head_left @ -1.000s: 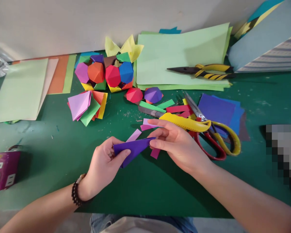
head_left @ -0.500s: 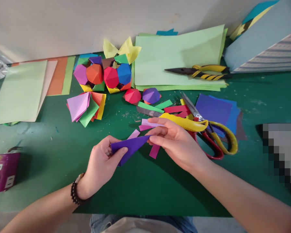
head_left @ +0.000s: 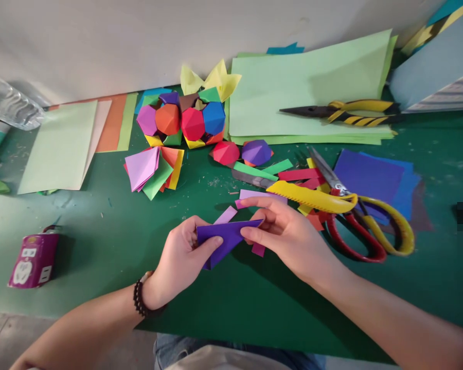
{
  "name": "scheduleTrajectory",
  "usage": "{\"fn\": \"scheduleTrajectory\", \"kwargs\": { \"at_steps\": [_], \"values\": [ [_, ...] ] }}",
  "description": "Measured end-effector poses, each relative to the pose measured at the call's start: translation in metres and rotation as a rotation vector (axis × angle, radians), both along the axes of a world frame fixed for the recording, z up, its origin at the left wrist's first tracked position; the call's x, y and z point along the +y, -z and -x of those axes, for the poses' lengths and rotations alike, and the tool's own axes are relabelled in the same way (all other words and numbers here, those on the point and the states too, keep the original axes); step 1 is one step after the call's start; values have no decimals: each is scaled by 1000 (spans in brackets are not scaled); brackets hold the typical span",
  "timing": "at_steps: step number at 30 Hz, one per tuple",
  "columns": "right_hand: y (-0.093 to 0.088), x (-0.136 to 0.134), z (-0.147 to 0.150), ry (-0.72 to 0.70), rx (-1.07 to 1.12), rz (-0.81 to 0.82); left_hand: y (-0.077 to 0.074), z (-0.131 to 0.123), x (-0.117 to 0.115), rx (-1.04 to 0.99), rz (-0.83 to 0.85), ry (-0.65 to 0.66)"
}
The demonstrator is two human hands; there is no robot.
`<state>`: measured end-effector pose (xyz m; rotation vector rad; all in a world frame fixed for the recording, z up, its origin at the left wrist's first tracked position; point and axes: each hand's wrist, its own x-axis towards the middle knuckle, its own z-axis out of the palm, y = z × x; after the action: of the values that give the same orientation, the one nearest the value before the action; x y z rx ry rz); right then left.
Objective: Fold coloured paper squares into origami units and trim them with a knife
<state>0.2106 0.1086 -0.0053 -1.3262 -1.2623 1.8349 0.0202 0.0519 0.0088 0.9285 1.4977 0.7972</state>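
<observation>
My left hand (head_left: 181, 252) and my right hand (head_left: 289, 231) both hold a folded purple paper (head_left: 224, 239) above the green cutting mat (head_left: 100, 257). The left thumb lies across its face, and the right fingers pinch its pointed end. Near my right hand lie a yellow utility knife (head_left: 310, 198) and red-and-yellow-handled scissors (head_left: 355, 226). Below the right fingers, a pink paper strip (head_left: 258, 250) is partly hidden. A lilac strip (head_left: 226, 215) lies behind the purple paper.
At the back stand a multicoloured origami polyhedron (head_left: 185, 118), folded paper units (head_left: 152, 172), pale green sheets (head_left: 304, 87) and yellow-black pliers (head_left: 339, 113). Blue paper squares (head_left: 370, 180) lie right. A purple power socket (head_left: 34, 261) sits left, beside a plastic bottle (head_left: 10, 100).
The whole view has shifted right and slightly up in the picture. Both hands still hold the purple paper, and its pointed end now lies more level.
</observation>
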Motion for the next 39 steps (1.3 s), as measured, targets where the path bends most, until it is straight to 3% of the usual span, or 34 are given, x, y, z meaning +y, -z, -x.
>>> {"fn": "scheduleTrajectory", "kwargs": {
  "at_steps": [11,18,24,39],
  "values": [
    [-1,2,-2,-19,1,4,-4,0,1,-47,30,20],
    [-4,0,-3,-81,-33,-6,-14,2,5,-56,109,119],
    [-4,1,-6,-153,-83,-24,-16,7,6,-71,46,212],
    [-3,-5,-8,-272,-279,-207,-5,12,-2,297,-199,354]
  ]
}}
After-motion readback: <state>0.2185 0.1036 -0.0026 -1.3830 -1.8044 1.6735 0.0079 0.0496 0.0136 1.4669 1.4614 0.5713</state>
